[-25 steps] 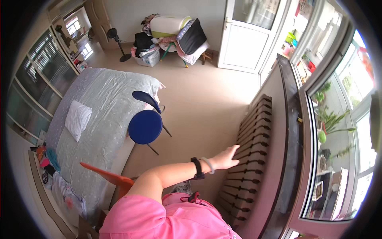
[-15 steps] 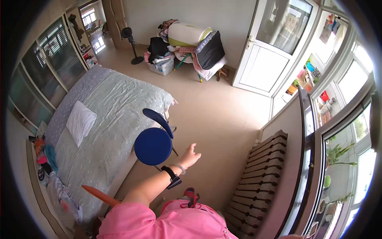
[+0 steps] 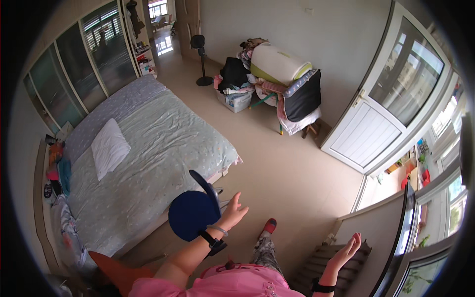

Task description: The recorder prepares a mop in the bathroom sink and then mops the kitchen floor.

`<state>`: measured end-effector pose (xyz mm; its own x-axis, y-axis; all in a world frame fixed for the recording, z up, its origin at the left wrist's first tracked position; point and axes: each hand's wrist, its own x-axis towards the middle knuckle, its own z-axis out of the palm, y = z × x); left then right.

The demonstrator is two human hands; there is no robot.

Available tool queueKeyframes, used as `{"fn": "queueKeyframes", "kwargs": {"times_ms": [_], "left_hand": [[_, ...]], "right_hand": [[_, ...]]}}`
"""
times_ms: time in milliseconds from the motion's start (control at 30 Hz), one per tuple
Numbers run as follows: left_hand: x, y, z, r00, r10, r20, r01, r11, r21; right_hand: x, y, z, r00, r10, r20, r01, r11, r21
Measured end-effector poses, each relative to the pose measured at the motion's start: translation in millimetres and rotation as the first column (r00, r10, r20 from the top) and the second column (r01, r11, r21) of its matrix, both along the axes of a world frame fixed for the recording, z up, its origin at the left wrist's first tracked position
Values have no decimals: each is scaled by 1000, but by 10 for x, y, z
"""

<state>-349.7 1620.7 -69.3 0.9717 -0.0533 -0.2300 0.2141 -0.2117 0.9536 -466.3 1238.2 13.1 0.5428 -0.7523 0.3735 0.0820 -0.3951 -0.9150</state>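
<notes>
Right hand (image 3: 345, 251) has risen; blue chair (image 3: 188, 216) left of both hands (image 3: 233, 214).

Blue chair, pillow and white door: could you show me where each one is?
Blue chair (image 3: 189, 215): head view, on its round seat.
Pillow (image 3: 110, 147): head view, middle of its top.
White door (image 3: 372, 129): head view, on its lower panel.

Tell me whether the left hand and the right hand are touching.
Apart. The head view shows it: the left hand and the right hand are plainly separated, with floor visible between them.
</notes>
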Motion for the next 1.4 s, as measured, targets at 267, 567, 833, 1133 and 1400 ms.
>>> {"fn": "queueKeyframes", "kwargs": {"times_ms": [267, 567, 833, 1133, 1400], "left_hand": [[2104, -318, 277, 943, 308, 122, -302, 951, -66], [3676, -45, 329, 874, 425, 235, -436, 900, -5], [5312, 1073, -375, 788, 608, 102, -616, 783, 92], [7753, 1882, 188, 776, 593, 215, -608, 794, 5], [9237, 3185, 250, 682, 676, 281, -689, 722, -64]], "right_hand": [[2843, -783, -193, 964, 267, -24, -260, 953, 157], [5644, 521, 85, 609, 775, -169, -719, 629, 296], [7978, 1434, 198, 426, 889, -166, -833, 457, 310], [10292, 2661, 320, 382, 902, -204, -840, 430, 332], [12230, 4287, -15, 83, 981, -174, -903, 148, 402]]}}
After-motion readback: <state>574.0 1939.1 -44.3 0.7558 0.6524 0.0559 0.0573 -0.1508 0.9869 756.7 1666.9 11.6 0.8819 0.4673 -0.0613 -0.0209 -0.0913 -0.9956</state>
